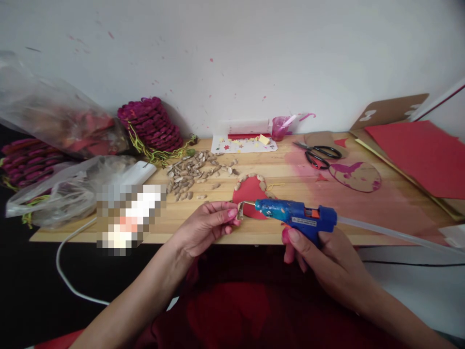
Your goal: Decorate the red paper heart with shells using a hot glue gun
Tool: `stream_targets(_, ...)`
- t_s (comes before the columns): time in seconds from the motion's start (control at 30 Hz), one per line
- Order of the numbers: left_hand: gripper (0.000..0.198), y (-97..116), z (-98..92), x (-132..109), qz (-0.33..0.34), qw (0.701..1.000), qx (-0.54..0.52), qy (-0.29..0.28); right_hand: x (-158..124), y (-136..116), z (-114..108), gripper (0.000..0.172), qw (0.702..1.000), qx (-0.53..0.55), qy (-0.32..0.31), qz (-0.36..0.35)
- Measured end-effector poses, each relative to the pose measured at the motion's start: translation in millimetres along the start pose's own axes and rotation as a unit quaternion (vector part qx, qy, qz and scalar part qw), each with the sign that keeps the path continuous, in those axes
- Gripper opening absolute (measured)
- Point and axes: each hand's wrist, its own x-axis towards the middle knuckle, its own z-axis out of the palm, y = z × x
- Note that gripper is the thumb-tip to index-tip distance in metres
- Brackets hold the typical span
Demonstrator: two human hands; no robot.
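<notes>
— What's in your right hand (327, 261)?
— My grip is closed round the glue gun (298, 216), its tip at a shell (240, 209).
— And your left hand (203, 225)?
— It pinches that shell, just over the heart (250, 194) on the table (276, 169).

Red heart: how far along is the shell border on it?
Done: shells line the top edge of the red heart. In hand: the left hand holds one shell at the nozzle of the glue gun; the right hand grips the gun. Left: the lower edges look bare; loose shells lie behind.
</notes>
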Motion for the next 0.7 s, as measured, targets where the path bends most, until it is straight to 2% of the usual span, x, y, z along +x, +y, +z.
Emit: stream_targets(0.7,0.031,-0.9,-1.8,2.7,0.002,1.000,-0.004,-0.004,1.6,-1.5,-1.2,0.044,1.000,0.009,-0.001,-0.005)
